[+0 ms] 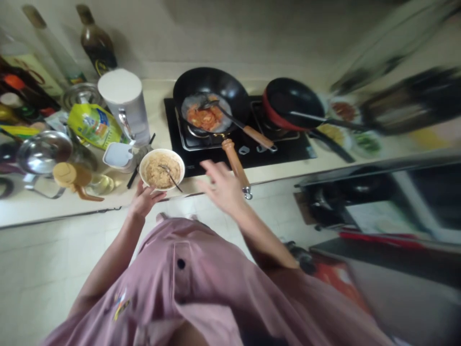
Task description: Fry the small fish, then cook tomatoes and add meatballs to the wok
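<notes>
My left hand (146, 199) grips the near side of a white bowl (144, 169) at the counter's front edge. The bowl holds a pale, lumpy food (158, 166) with a metal spoon (172, 179) standing in it. To the right of the bowl, my right hand (220, 185) hovers with its fingers stretched out, a little blurred and holding nothing. Its nearest thing is the wooden handle (236, 166) of a black wok (212, 79). Inside the wok lie cooked reddish pieces (204, 117) in liquid, and a spatula (234, 120) with a wooden handle rests across the rim.
A red-and-black pan (293, 103) stands on the right of the black stove (230, 161). Several small dishes of ingredients (344, 110) sit further right. On the left crowd bottles (95, 43), a clear pitcher (124, 103), a green-yellow pouch (95, 126) and a metal pot (45, 151).
</notes>
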Demonstrator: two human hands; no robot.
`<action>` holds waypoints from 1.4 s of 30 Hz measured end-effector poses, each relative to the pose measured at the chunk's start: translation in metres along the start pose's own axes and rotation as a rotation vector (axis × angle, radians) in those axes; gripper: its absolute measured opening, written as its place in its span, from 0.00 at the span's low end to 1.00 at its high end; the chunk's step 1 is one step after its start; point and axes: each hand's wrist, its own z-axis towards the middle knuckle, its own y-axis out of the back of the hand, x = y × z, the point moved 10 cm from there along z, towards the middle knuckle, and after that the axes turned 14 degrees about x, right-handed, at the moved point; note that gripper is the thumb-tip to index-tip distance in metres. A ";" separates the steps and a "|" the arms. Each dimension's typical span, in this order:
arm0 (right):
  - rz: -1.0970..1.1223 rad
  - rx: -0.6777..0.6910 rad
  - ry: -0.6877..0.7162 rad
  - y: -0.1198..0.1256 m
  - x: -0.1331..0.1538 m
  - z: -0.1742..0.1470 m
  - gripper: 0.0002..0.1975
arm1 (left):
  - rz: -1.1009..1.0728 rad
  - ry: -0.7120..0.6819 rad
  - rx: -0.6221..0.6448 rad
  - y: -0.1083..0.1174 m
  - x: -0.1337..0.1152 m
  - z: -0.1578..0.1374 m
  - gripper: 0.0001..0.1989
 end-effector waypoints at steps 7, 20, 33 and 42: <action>-0.257 -0.014 -0.492 0.087 -0.168 0.031 0.43 | 0.280 0.276 0.229 0.010 0.045 -0.051 0.24; -0.254 0.061 -0.102 0.099 -0.187 0.030 0.25 | 0.228 0.135 0.434 -0.207 0.090 -0.006 0.29; -0.425 0.098 -0.034 0.102 -0.197 0.041 0.26 | -0.106 0.051 0.232 -0.278 0.113 0.046 0.15; -0.453 0.092 0.034 0.118 -0.203 0.038 0.24 | -0.071 0.026 0.214 -0.278 0.114 0.046 0.15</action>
